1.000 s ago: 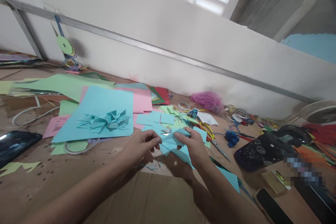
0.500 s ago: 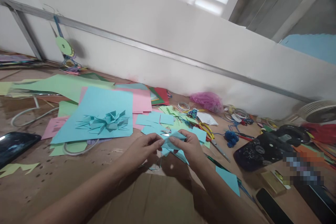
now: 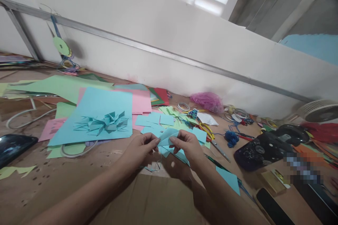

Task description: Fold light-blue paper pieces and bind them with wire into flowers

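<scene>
Between my two hands is a small piece of light blue paper (image 3: 167,136), its surface bent or folded. My left hand (image 3: 144,147) pinches the left end between thumb and fingers. At the right end, my right hand (image 3: 188,146) grips it the same way. Below and behind the hands lie more blue paper pieces (image 3: 151,119), some overlapping. On a large blue sheet (image 3: 105,100) to the left sits a pile of folded blue paper shapes (image 3: 102,123). A brown board (image 3: 148,200) lies under my forearms.
Yellow-handled scissors (image 3: 218,147) and a ball of blue yarn (image 3: 231,138) lie to the right, near a dark case (image 3: 260,151). A phone (image 3: 17,147) rests at far left. A pink plastic bag (image 3: 207,102) lies by the wall, and a fan (image 3: 320,110) stands at right.
The blue paper in my hands has turned so that more of its face shows, and its left end is now in my left fingers. The view has shifted slightly.
</scene>
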The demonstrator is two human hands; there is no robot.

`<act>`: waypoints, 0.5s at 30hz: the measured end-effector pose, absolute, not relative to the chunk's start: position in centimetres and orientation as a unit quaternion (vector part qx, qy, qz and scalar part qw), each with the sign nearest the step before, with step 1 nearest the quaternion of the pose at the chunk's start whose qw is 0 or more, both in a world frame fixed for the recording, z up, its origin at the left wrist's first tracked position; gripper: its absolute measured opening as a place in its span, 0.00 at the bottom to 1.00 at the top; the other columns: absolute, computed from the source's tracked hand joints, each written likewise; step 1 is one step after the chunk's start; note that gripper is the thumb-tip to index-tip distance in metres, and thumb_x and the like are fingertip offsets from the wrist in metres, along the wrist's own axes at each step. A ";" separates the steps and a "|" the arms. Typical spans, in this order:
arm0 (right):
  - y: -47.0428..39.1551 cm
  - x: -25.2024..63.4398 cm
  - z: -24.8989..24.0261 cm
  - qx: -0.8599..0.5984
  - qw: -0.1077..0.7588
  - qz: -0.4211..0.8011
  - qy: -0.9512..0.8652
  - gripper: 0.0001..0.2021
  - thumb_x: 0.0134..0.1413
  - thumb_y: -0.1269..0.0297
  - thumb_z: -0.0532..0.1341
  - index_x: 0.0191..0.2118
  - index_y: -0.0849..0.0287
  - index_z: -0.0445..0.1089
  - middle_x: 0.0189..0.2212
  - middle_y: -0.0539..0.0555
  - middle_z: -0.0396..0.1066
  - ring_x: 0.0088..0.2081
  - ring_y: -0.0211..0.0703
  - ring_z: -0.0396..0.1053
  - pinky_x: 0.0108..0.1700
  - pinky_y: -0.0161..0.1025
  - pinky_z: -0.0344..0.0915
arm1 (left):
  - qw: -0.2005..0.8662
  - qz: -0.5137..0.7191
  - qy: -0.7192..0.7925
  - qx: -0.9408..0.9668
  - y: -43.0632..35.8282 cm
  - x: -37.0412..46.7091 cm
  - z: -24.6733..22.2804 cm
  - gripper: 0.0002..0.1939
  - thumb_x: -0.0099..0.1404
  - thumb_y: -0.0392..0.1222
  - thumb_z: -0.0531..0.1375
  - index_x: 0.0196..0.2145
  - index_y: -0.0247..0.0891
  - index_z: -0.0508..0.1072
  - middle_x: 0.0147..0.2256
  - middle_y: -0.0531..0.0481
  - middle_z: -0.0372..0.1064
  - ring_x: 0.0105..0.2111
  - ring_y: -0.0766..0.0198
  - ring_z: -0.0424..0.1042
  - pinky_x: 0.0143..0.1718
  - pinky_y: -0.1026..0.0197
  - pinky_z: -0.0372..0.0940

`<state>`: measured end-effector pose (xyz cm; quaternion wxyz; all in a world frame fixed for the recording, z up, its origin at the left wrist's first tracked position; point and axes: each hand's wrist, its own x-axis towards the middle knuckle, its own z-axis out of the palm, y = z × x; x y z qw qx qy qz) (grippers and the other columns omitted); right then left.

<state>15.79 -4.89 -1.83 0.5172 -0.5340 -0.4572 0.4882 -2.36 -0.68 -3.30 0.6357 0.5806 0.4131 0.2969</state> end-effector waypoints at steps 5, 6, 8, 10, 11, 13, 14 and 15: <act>-5.0 15.6 -1.7 -0.538 0.527 0.479 -0.452 0.17 0.41 0.53 0.70 0.20 0.59 0.66 0.13 0.46 0.63 0.22 0.41 0.69 0.26 0.36 0.64 | 0.641 0.301 0.412 0.573 -0.9 -2.3 -3.0 0.18 0.57 0.56 0.60 0.26 0.38 0.66 0.20 0.56 0.64 0.17 0.68 0.62 0.19 0.65 0.58; -5.0 15.5 -1.7 -0.537 0.527 0.479 -0.452 0.17 0.41 0.53 0.70 0.20 0.59 0.66 0.13 0.46 0.63 0.23 0.41 0.69 0.26 0.37 0.64 | 0.642 0.301 0.412 0.573 -1.0 -2.2 -3.0 0.18 0.57 0.57 0.60 0.26 0.38 0.66 0.20 0.56 0.64 0.17 0.68 0.62 0.18 0.65 0.58; -5.0 15.6 -1.7 -0.537 0.528 0.477 -0.452 0.17 0.41 0.53 0.70 0.20 0.59 0.65 0.13 0.46 0.63 0.23 0.41 0.69 0.26 0.37 0.64 | 0.637 0.302 0.415 0.575 -1.0 -2.2 -2.9 0.19 0.56 0.58 0.60 0.26 0.38 0.66 0.20 0.56 0.64 0.17 0.68 0.61 0.18 0.65 0.57; -5.1 15.6 -1.7 -0.535 0.529 0.481 -0.451 0.17 0.41 0.53 0.70 0.20 0.59 0.66 0.13 0.46 0.63 0.23 0.41 0.69 0.26 0.36 0.64 | 0.627 0.307 0.418 0.582 -1.0 -2.2 -2.9 0.19 0.56 0.58 0.60 0.25 0.38 0.66 0.20 0.56 0.64 0.17 0.68 0.60 0.17 0.66 0.57; -5.0 15.6 -1.7 -0.530 0.528 0.487 -0.451 0.16 0.41 0.53 0.70 0.22 0.59 0.67 0.15 0.47 0.65 0.22 0.40 0.68 0.25 0.36 0.63 | 0.622 0.307 0.417 0.587 -1.0 -2.2 -2.9 0.19 0.56 0.58 0.60 0.25 0.38 0.66 0.20 0.55 0.65 0.18 0.68 0.61 0.18 0.66 0.57; -5.0 15.6 -1.8 -0.517 0.525 0.505 -0.449 0.15 0.41 0.54 0.70 0.26 0.60 0.70 0.19 0.49 0.69 0.22 0.38 0.67 0.25 0.35 0.63 | 0.615 0.306 0.412 0.598 -1.1 -2.1 -3.0 0.19 0.57 0.58 0.59 0.25 0.38 0.65 0.21 0.54 0.66 0.18 0.68 0.61 0.19 0.66 0.57; -5.0 15.6 -1.8 -0.513 0.523 0.513 -0.448 0.15 0.41 0.54 0.70 0.28 0.61 0.72 0.21 0.49 0.70 0.22 0.37 0.66 0.25 0.35 0.64 | 0.615 0.304 0.407 0.603 -1.2 -2.1 -3.0 0.19 0.58 0.58 0.59 0.25 0.38 0.65 0.22 0.54 0.67 0.18 0.68 0.61 0.19 0.66 0.57; -5.0 15.5 -1.9 -0.511 0.522 0.518 -0.446 0.15 0.41 0.54 0.70 0.28 0.61 0.72 0.22 0.50 0.70 0.22 0.37 0.66 0.25 0.35 0.64 | 0.615 0.301 0.401 0.608 -1.2 -2.1 -3.0 0.19 0.59 0.57 0.59 0.26 0.38 0.65 0.22 0.53 0.68 0.18 0.68 0.61 0.19 0.66 0.57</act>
